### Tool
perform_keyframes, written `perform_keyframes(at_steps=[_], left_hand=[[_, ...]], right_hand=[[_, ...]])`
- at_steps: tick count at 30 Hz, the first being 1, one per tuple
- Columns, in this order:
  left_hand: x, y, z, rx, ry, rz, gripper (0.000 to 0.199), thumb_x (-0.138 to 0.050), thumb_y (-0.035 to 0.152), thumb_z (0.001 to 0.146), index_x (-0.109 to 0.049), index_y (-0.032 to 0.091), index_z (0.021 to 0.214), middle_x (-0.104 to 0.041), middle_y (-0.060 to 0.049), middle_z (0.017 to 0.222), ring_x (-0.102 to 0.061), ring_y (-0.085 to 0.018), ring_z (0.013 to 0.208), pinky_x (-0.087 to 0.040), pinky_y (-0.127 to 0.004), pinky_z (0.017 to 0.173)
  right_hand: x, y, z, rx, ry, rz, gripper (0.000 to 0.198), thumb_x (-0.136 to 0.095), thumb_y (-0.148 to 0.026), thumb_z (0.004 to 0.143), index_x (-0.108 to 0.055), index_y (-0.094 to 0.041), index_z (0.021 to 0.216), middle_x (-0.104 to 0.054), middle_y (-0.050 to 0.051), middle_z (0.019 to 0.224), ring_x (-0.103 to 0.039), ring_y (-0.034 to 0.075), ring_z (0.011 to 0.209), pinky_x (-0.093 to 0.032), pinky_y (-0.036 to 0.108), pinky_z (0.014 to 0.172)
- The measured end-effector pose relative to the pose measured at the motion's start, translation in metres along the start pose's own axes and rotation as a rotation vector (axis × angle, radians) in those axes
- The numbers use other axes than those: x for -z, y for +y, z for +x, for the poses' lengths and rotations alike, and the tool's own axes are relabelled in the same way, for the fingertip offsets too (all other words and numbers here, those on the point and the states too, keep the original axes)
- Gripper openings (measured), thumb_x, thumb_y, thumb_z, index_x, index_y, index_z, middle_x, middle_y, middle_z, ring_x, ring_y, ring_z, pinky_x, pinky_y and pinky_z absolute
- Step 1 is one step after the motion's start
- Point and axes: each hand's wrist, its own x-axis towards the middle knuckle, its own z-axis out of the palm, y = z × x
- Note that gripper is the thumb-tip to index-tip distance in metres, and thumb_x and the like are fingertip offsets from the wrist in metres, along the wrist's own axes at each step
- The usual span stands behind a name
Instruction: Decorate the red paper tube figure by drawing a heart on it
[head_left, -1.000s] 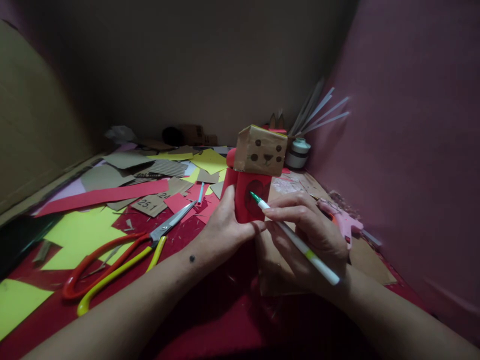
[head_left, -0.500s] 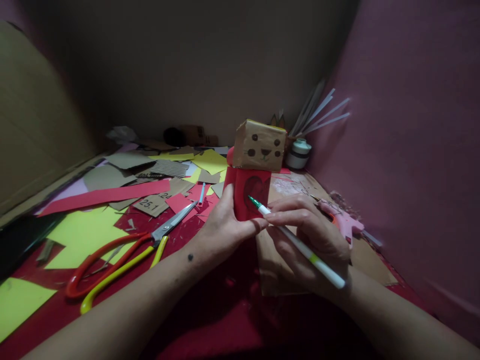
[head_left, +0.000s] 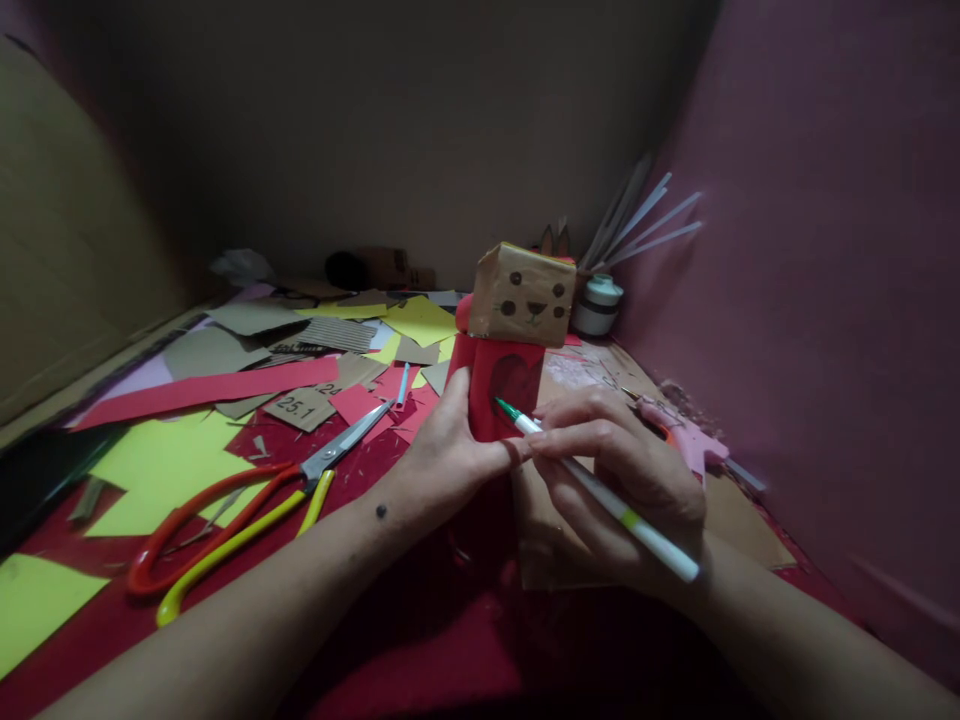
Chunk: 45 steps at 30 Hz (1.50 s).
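A small paper figure (head_left: 523,295) stands upright in the middle, with a brown box-shaped head, a drawn animal face and a red body. On the front of its body is a dark heart shape (head_left: 516,375). My left hand (head_left: 457,455) grips the lower part of the figure, thumb across its front. Between the fingers of my right hand (head_left: 622,470) is a white felt-tip pen (head_left: 592,485) with a green tip. That tip meets the red body just below the left side of the heart.
Large scissors (head_left: 247,510) with red and yellow handles lie open at left, among yellow sheets (head_left: 172,470), a red strip (head_left: 210,390) and cardboard scraps. At right are a pink glue gun (head_left: 686,435), a brown board (head_left: 555,550) and a jar (head_left: 598,305) near the wall.
The pen tip has shifted slightly down and left along the heart's edge, with my right hand following. The figure is tilted very slightly differently, still in my left hand.
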Motion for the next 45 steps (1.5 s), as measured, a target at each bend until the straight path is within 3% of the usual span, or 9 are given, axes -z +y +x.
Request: perform_keyframes(at_steps=[8, 14, 18, 21, 25, 30, 35, 39, 45], left_hand=[[-0.001, 0.01, -0.001, 0.074, 0.016, -0.055, 0.048, -0.085, 0.031, 0.075, -0.061, 0.021, 0.115, -0.073, -0.003, 0.093, -0.07, -0.025, 0.087, -0.057, -0.034, 0.072], [-0.002, 0.011, 0.0, 0.063, 0.008, -0.053, 0.036, -0.083, 0.029, 0.075, -0.063, 0.022, 0.104, -0.068, 0.0, 0.081, -0.069, -0.024, 0.085, -0.056, -0.034, 0.073], [-0.001, 0.011, -0.001, 0.135, 0.081, -0.036, 0.048, -0.086, 0.027, 0.071, -0.06, 0.02, 0.111, -0.071, -0.003, 0.092, -0.069, -0.028, 0.096, -0.057, -0.037, 0.081], [-0.001, 0.013, -0.001, 0.113, 0.062, -0.023, 0.046, -0.085, 0.026, 0.073, -0.061, 0.02, 0.111, -0.073, -0.004, 0.098, -0.069, -0.026, 0.095, -0.057, -0.034, 0.08], [-0.002, 0.014, -0.001, 0.067, 0.022, -0.044, 0.041, -0.084, 0.027, 0.075, -0.063, 0.02, 0.109, -0.073, -0.002, 0.094, -0.07, -0.023, 0.088, -0.057, -0.031, 0.075], [-0.001, 0.011, 0.0, 0.053, 0.023, -0.033, 0.041, -0.084, 0.026, 0.074, -0.064, 0.021, 0.11, -0.072, 0.0, 0.086, -0.071, -0.025, 0.088, -0.057, -0.033, 0.077], [0.001, 0.012, -0.001, 0.031, 0.036, -0.023, 0.042, -0.081, 0.022, 0.076, -0.062, 0.023, 0.114, -0.07, 0.001, 0.085, -0.069, -0.024, 0.091, -0.056, -0.033, 0.079], [0.0, 0.011, 0.0, 0.079, 0.044, -0.045, 0.048, -0.085, 0.027, 0.074, -0.059, 0.021, 0.113, -0.07, -0.002, 0.095, -0.068, -0.024, 0.092, -0.055, -0.033, 0.078], [0.001, 0.005, 0.001, 0.129, 0.081, -0.01, 0.052, -0.087, 0.025, 0.068, -0.055, 0.02, 0.11, -0.07, -0.006, 0.108, -0.067, -0.026, 0.099, -0.054, -0.036, 0.083]], right_hand=[[0.002, -0.002, 0.001, -0.016, 0.024, 0.011, 0.026, -0.06, -0.004, 0.087, -0.069, -0.022, 0.104, -0.067, 0.006, 0.094, -0.066, 0.021, 0.085, -0.055, 0.039, 0.074], [0.002, -0.003, 0.002, 0.004, -0.005, 0.003, 0.028, -0.059, -0.003, 0.086, -0.07, -0.021, 0.105, -0.066, 0.006, 0.092, -0.067, 0.02, 0.083, -0.055, 0.036, 0.072], [0.003, -0.006, 0.003, -0.019, 0.014, -0.005, 0.027, -0.058, -0.001, 0.084, -0.069, -0.021, 0.097, -0.064, 0.004, 0.087, -0.066, 0.019, 0.079, -0.054, 0.036, 0.069], [0.004, -0.005, 0.002, -0.019, 0.024, 0.021, 0.027, -0.059, -0.002, 0.085, -0.07, -0.021, 0.101, -0.065, 0.005, 0.089, -0.066, 0.02, 0.082, -0.054, 0.036, 0.071], [0.004, -0.002, 0.001, -0.002, -0.02, 0.035, 0.029, -0.059, -0.004, 0.085, -0.071, -0.019, 0.108, -0.067, 0.008, 0.096, -0.067, 0.021, 0.086, -0.055, 0.038, 0.077], [0.002, -0.006, 0.002, -0.039, 0.014, 0.012, 0.021, -0.058, 0.0, 0.084, -0.07, -0.016, 0.092, -0.064, 0.005, 0.084, -0.065, 0.018, 0.078, -0.051, 0.033, 0.07], [0.003, -0.004, 0.001, -0.045, 0.038, 0.058, 0.022, -0.059, -0.002, 0.084, -0.07, -0.016, 0.097, -0.067, 0.007, 0.089, -0.067, 0.02, 0.084, -0.052, 0.035, 0.075], [0.001, -0.001, 0.0, -0.027, -0.023, 0.111, 0.027, -0.058, 0.0, 0.086, -0.068, -0.017, 0.104, -0.07, 0.008, 0.091, -0.068, 0.022, 0.085, -0.052, 0.037, 0.074], [0.0, -0.003, -0.005, -0.096, 0.0, 0.112, 0.019, -0.057, 0.0, 0.086, -0.066, -0.017, 0.09, -0.065, 0.004, 0.076, -0.064, 0.019, 0.071, -0.051, 0.038, 0.07]])
